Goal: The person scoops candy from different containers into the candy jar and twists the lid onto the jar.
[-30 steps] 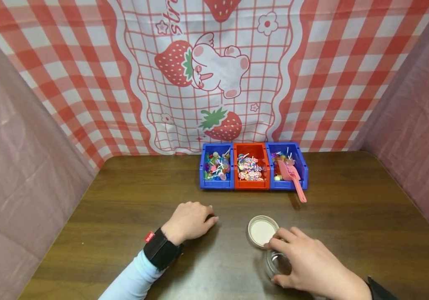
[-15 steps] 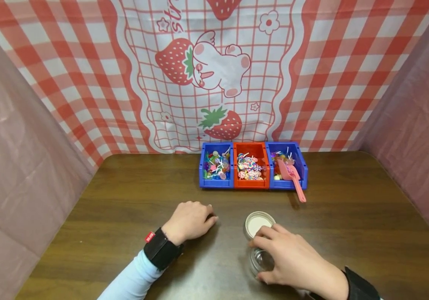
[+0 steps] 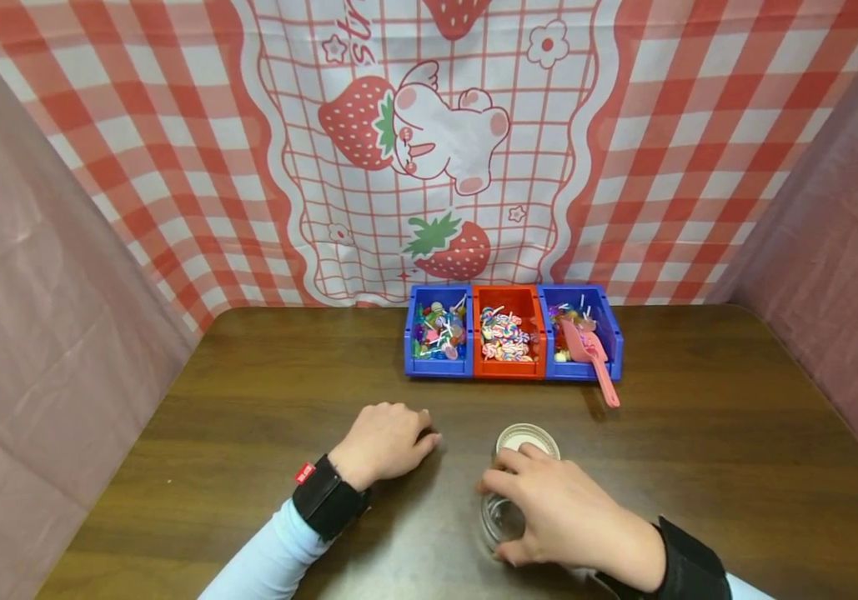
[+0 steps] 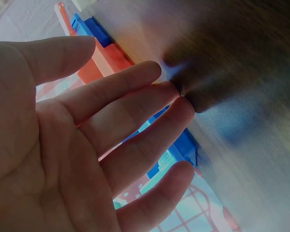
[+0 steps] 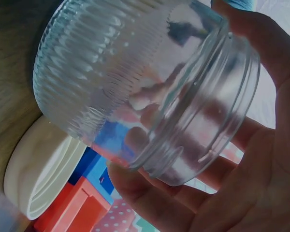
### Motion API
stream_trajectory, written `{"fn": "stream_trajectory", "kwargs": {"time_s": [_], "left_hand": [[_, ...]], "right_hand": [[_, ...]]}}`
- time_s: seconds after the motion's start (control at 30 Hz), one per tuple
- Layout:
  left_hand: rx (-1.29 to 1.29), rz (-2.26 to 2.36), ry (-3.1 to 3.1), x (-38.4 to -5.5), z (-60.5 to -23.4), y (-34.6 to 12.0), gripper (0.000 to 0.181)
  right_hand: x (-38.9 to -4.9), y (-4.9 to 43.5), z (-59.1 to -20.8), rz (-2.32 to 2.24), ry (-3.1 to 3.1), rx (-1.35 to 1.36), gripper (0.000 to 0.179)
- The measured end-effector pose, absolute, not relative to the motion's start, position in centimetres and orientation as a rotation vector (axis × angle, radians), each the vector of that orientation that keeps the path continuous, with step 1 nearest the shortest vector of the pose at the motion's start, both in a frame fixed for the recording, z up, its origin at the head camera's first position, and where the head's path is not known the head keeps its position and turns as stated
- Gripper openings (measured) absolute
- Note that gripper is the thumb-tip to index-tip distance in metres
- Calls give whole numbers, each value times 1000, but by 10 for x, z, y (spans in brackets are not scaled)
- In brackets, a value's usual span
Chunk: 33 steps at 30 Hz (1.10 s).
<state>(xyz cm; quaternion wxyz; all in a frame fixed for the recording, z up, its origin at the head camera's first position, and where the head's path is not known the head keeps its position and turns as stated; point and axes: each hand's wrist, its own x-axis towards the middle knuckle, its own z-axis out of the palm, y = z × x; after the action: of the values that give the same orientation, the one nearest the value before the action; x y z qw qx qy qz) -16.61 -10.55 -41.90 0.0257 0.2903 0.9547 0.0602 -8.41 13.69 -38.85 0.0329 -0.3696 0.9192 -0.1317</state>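
Right fingers (image 5: 142, 195) clamp a glass jar (image 5: 96, 72) beside a lid (image 5: 20, 166); relaxed left fingers (image 4: 135, 157) touch the table (image 3: 286, 375).

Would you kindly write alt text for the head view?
A right hand grips a clear jar beside a round lid on a wooden table, with the left hand nearby. Behind, two blue bins flank a red bin, all holding colorful pieces, with a pink scoop in the right bin.

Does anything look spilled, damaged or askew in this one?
The backdrop looks odd: its cartoon and lettering run sideways, as though hung turned. A tiny pale speck lies at left on the table, too small to identify. Otherwise nothing stands out; the jar in the right hand shows no visible damage.
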Motion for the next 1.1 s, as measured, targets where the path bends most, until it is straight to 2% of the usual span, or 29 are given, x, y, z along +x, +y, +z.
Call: {"fn": "stream_trajectory", "kwargs": {"time_s": [0.8, 1.03, 1.1], "left_hand": [[925, 186, 2958, -170, -420, -105, 24], [932, 175, 2975, -169, -419, -107, 24], [937, 179, 2980, -169, -420, -107, 25]], "right_hand": [[-102, 122, -382, -308, 2722, -1210, 57], [-107, 133, -376, -388, 2717, -1193, 75], [-113, 140, -372, -414, 2777, -1170, 75]]}}
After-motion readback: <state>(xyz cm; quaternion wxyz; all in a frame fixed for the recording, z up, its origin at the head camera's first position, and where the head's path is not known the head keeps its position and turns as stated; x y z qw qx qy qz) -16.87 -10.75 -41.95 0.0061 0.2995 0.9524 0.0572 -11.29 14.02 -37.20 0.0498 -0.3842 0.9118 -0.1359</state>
